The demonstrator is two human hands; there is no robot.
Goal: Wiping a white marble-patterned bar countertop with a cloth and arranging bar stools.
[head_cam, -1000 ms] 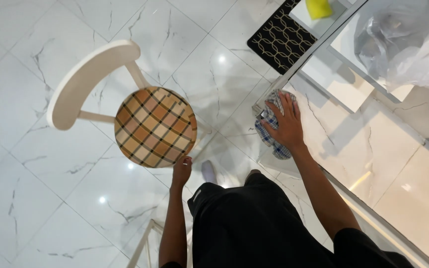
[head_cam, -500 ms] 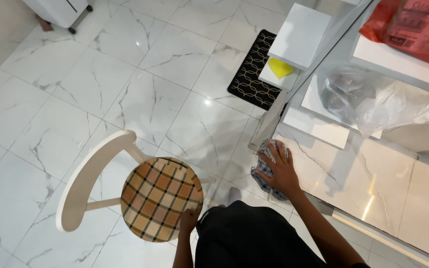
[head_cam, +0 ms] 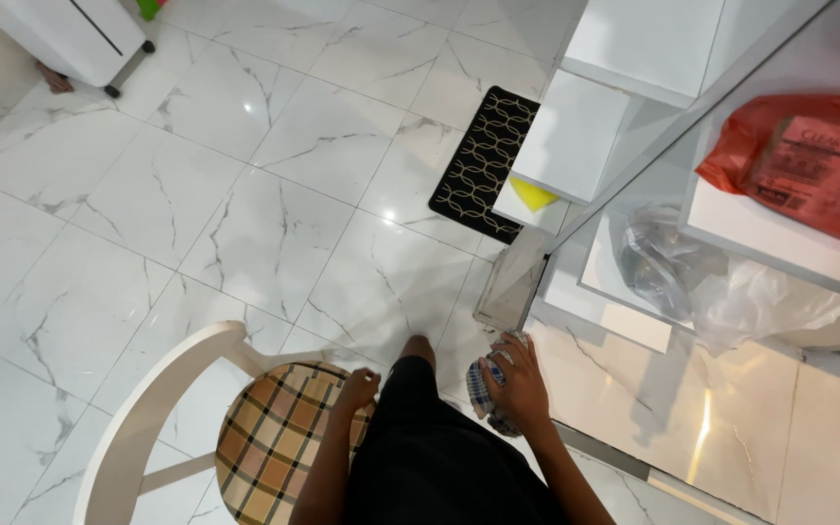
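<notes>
Below: white marble floor (head_cam: 274,224) | right hand (head_cam: 517,384) grip closed on checked cloth (head_cam: 483,389) | left hand (head_cam: 357,389) curled on chair (head_cam: 274,437)

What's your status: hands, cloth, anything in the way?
Right hand pressing checked cloth on glossy tabletop. Left hand on plaid chair seat. Clear plastic bag farther along.

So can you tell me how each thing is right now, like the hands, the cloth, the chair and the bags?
Right hand: pressed flat on the cloth.
Checked cloth: bunched up under the right hand, at the table's edge.
Left hand: resting on the chair seat's edge, holding nothing.
White chair: upright on the floor, plaid seat bare.
Red bag: lying crumpled.
Clear bag: crumpled.
Black mat: flat on the floor.
</notes>
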